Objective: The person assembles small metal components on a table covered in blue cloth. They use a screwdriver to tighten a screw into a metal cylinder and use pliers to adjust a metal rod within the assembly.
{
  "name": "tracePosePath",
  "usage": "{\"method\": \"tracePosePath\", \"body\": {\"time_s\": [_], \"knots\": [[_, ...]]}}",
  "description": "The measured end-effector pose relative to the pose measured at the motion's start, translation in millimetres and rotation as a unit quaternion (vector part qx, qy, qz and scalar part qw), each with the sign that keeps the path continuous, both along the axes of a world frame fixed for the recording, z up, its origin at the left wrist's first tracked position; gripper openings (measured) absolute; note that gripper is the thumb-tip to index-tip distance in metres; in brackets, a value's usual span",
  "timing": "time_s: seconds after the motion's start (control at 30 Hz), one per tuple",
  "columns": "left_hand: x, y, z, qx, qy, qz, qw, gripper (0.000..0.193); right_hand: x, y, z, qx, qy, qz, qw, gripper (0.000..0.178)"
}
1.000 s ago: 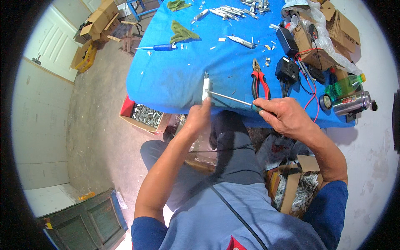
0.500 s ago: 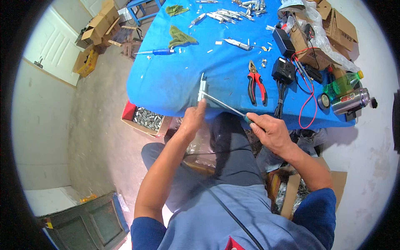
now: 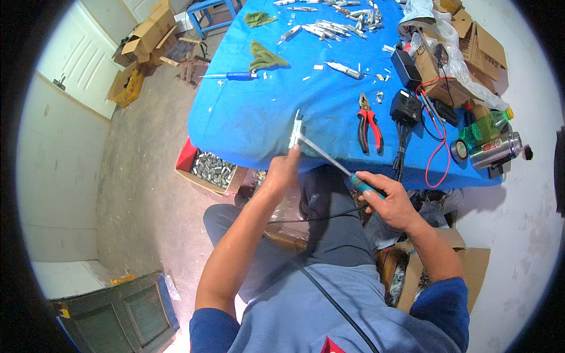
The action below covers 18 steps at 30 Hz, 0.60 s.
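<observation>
Head view. Blue cloth (image 3: 235,120) covers the table; work sits at its near edge, about mid-width.

White piece (image 3: 296,134), slim, lies at the near edge, pointing away, with a thin metal end at the far side.

Left hand (image 3: 283,170): 1 digit stretched forward onto the near end of the piece, touching it. Other fingers tucked out of sight; cannot tell whether they pinch it from below or the digit only presses down.

Right hand (image 3: 388,201): fingers wrapped around the teal handle of a screwdriver (image 3: 359,183), closed firmly. Shaft slants far and left; its tip meets the right side of the piece.

Right of the work: pliers (image 3: 362,130) with red and black handles, lying apart from both hands. Farther right, a black adapter (image 3: 406,107) with bundled leads, a red wire (image 3: 426,170) looping to the near side, a green bottle (image 3: 484,126) and a steel flask (image 3: 492,151) beside it.

Far left: a blue-handled screwdriver (image 3: 240,76) and 2 green rags (image 3: 266,56). Far centre: a heap of slim whitish pieces (image 3: 329,29).

Below the table's near left edge, a carton (image 3: 186,159) holds many small metallic cylinders (image 3: 215,169).
</observation>
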<state>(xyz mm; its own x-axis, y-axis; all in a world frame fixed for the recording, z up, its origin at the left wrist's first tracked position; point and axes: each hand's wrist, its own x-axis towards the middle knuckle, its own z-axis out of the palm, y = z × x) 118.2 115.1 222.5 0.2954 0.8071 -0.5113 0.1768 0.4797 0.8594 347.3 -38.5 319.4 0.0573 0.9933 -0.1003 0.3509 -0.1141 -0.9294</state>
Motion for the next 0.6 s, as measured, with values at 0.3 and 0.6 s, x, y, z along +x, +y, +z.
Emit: {"method": "tracePosePath", "body": {"time_s": [0.3, 0.6], "knots": [[-3.4, -3.8, 4.3, 0.002, 0.009, 0.002, 1.000, 0.053, 22.6, -6.6, 9.3, -0.016, 0.046, -0.021, 0.999, 0.038], [-3.2, -1.3, 2.6, -0.009, 0.012, 0.003, 1.000, 0.053, 15.6, 9.3, 13.4, -0.059, 0.049, 0.030, 0.997, 0.037]]}}
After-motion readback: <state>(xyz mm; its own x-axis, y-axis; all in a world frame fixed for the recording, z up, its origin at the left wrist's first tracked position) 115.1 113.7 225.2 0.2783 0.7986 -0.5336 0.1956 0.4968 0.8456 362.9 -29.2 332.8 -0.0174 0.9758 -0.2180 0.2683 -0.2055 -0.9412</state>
